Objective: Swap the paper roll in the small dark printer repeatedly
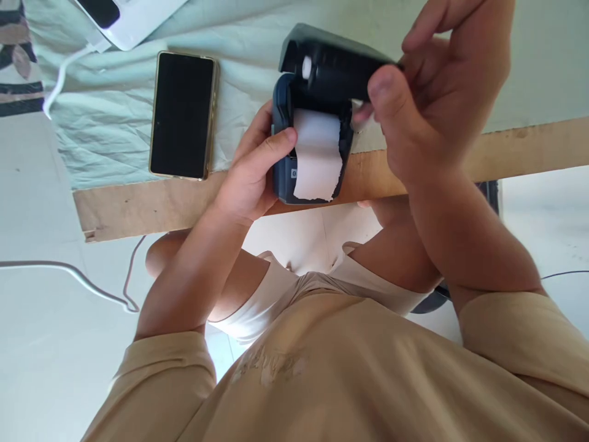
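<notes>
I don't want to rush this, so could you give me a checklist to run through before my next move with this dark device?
1. Body steadied: ok. The left hand grips the device by its side, thumb over the edge.
2. Lid under control: ok. The right hand holds the lid raised.
3. Paper reaching out: ok. The paper strip lies over the device's front.
4. Paper end straight: not ok. Its edge is ragged.
5. Paper seated inside: cannot tell. The raised lid and shadow hide the inner part.
6. Phone out of the way: ok. The phone lies apart on the green cloth.
</notes>
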`<state>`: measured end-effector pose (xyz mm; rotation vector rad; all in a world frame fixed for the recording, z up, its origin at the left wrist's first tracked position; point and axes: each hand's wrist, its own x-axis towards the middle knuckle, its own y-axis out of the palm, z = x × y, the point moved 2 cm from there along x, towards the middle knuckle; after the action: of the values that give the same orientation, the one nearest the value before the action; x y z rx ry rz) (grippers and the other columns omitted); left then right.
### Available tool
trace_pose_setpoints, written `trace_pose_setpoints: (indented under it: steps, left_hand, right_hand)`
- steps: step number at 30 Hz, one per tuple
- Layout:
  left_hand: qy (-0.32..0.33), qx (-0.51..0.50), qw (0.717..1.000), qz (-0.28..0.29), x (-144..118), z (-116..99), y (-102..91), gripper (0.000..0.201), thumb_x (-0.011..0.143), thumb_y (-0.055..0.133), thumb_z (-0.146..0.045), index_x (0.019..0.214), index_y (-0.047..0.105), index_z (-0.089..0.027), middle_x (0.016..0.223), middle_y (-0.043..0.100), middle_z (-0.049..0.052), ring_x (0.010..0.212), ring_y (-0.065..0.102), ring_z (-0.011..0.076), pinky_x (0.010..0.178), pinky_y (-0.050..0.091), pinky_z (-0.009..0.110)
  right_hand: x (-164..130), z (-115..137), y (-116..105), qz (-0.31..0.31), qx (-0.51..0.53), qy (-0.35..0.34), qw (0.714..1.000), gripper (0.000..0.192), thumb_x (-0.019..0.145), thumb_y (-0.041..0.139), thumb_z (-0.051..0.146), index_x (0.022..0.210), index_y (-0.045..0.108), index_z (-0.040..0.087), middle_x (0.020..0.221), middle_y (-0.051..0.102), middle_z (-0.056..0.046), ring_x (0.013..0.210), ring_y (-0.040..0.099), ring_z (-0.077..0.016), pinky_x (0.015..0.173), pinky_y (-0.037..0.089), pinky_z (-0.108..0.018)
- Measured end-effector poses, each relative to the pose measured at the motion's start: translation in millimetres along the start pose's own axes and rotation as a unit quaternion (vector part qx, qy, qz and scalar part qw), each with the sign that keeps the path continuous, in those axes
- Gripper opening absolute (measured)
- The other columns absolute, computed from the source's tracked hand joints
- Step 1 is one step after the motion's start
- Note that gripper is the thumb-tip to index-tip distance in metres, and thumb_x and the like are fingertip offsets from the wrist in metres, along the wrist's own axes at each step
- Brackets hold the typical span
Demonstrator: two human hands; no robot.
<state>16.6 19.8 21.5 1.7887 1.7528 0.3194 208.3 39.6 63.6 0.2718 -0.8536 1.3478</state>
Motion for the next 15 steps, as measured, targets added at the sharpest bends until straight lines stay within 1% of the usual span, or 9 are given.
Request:
trace_pose_setpoints:
  steps: [3,4,5,7,9,10,12,14,15]
  left_hand:
    - [-0.002,0.006,0.999,0.033,2.3,3.7,-7.7,0.057,0.097,0.086,-0.069,0.138,0.076,-0.03,0.117,0.085,0.006,0.148,0.072,0.0418,0.106,0.067,0.047]
    - [0.0,0.011,0.998,0.057,3.5,4.4,-10.4,0.056,0.091,0.092,-0.065,0.132,0.079,-0.029,0.114,0.085,0.007,0.146,0.073,0.0426,0.104,0.067,0.047]
    - [0.003,0.018,0.997,0.079,4.7,5.0,-12.9,0.054,0.086,0.097,-0.061,0.126,0.08,-0.028,0.113,0.085,0.007,0.142,0.074,0.0428,0.101,0.066,0.046]
    - [0.009,0.025,0.993,0.116,6.8,5.5,-16.9,0.046,0.085,0.097,-0.053,0.12,0.082,-0.027,0.114,0.086,0.008,0.132,0.078,0.0416,0.094,0.066,0.044]
    - [0.015,0.023,0.991,0.134,9.1,6.1,-20.2,0.041,0.091,0.093,-0.051,0.122,0.083,-0.027,0.116,0.087,0.009,0.126,0.08,0.0403,0.088,0.065,0.044]
    - [0.019,0.021,0.99,0.141,10.5,6.5,-21.7,0.044,0.09,0.093,-0.052,0.124,0.083,-0.026,0.114,0.087,0.009,0.126,0.081,0.0408,0.086,0.065,0.043]
    - [0.014,0.03,0.99,0.136,14.2,8.3,-25.5,0.049,0.089,0.092,-0.053,0.128,0.082,-0.026,0.112,0.086,0.01,0.129,0.08,0.0419,0.086,0.065,0.042]
    - [0.015,0.039,0.992,0.12,17.5,9.9,-29.1,0.048,0.089,0.09,-0.052,0.127,0.081,-0.025,0.11,0.085,0.009,0.125,0.081,0.0402,0.084,0.064,0.039]
    - [0.02,0.04,0.992,0.118,18.2,10.3,-30.0,0.046,0.089,0.09,-0.051,0.125,0.08,-0.024,0.109,0.085,0.008,0.12,0.082,0.0387,0.083,0.064,0.038]
  right_hand:
    - [-2.2,-1.7,5.0,-0.027,0.048,-0.009,0.998,0.025,0.104,0.068,0.027,0.088,0.05,0.031,0.093,0.059,0.0,0.097,0.078,-0.0199,0.078,0.067,-0.037]
    - [-5.6,-3.8,5.2,-0.012,0.046,-0.004,0.999,0.023,0.105,0.067,0.026,0.088,0.052,0.032,0.096,0.065,-0.001,0.108,0.081,-0.0224,0.081,0.068,-0.038]
    - [-9.5,-5.3,4.3,0.003,0.04,-0.002,0.999,0.021,0.104,0.066,0.026,0.09,0.053,0.032,0.099,0.071,-0.002,0.11,0.081,-0.0234,0.077,0.065,-0.038]
    - [-15.8,-3.5,0.4,0.036,0.003,-0.006,0.999,0.013,0.103,0.066,0.026,0.094,0.059,0.032,0.105,0.08,-0.001,0.088,0.077,-0.0208,0.065,0.055,-0.037]
    - [-16.4,5.8,-1.9,0.106,-0.097,-0.016,0.99,0.01,0.103,0.063,0.023,0.101,0.068,0.031,0.103,0.083,0.001,0.071,0.067,-0.0177,0.065,0.049,-0.038]
    - [-14.0,12.1,-1.6,0.155,-0.166,-0.016,0.974,0.015,0.104,0.06,0.022,0.106,0.072,0.031,0.104,0.084,0.0,0.072,0.067,-0.0184,0.07,0.051,-0.038]
    - [-5.7,24.8,1.3,0.266,-0.305,0.005,0.915,0.023,0.103,0.061,0.022,0.117,0.078,0.029,0.115,0.086,-0.003,0.089,0.076,-0.0238,0.078,0.052,-0.04]
    - [3.9,35.1,5.0,0.355,-0.386,0.046,0.85,0.029,0.101,0.066,0.025,0.127,0.078,0.029,0.13,0.084,-0.006,0.104,0.079,-0.0304,0.077,0.05,-0.04]
    - [8.1,39.0,6.8,0.382,-0.406,0.06,0.828,0.032,0.099,0.068,0.026,0.13,0.077,0.029,0.135,0.084,-0.007,0.105,0.079,-0.0323,0.075,0.048,-0.04]
